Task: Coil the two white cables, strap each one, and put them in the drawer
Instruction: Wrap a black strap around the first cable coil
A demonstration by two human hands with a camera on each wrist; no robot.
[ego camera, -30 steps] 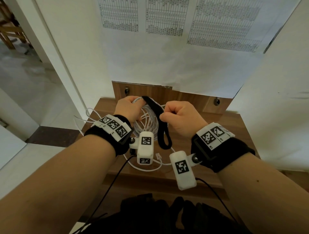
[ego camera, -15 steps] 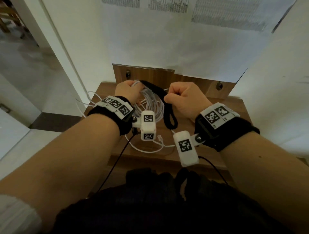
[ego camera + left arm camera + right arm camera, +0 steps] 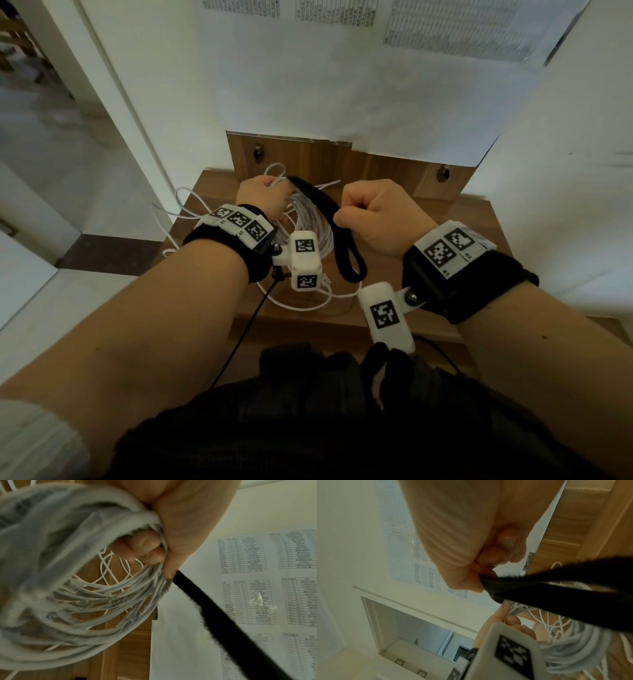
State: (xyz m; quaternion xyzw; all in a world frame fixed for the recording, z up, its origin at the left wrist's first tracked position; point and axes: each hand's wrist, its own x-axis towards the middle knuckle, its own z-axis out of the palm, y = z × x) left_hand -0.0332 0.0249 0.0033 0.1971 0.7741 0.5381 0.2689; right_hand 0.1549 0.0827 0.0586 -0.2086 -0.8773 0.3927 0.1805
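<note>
My left hand [image 3: 265, 197] grips the top of a coiled white cable [image 3: 313, 229], which hangs upright over the small wooden table [image 3: 459, 219]. In the left wrist view its fingers [image 3: 147, 550] curl through the coil [image 3: 96, 599] and pin one end of a black strap [image 3: 223, 626]. My right hand [image 3: 373, 212] pinches the same black strap [image 3: 329, 212], whose loose part hangs down in a loop. The right wrist view shows thumb and fingers [image 3: 481, 566] clamped on the strap [image 3: 556, 592]. A second white cable [image 3: 191, 205] lies loose at the table's left. No drawer is in view.
The wooden table has an upright back panel [image 3: 308, 161] with two screws, set against a white wall with printed sheets [image 3: 445, 31]. A loose cable end with a plug [image 3: 325, 282] lies near the front edge. A doorway [image 3: 51, 137] opens at left. Dark clothing [image 3: 308, 411] fills the bottom.
The view has dipped a little, so both hands sit lower in the picture. Each hand keeps its grip on the coil and on the strap.
</note>
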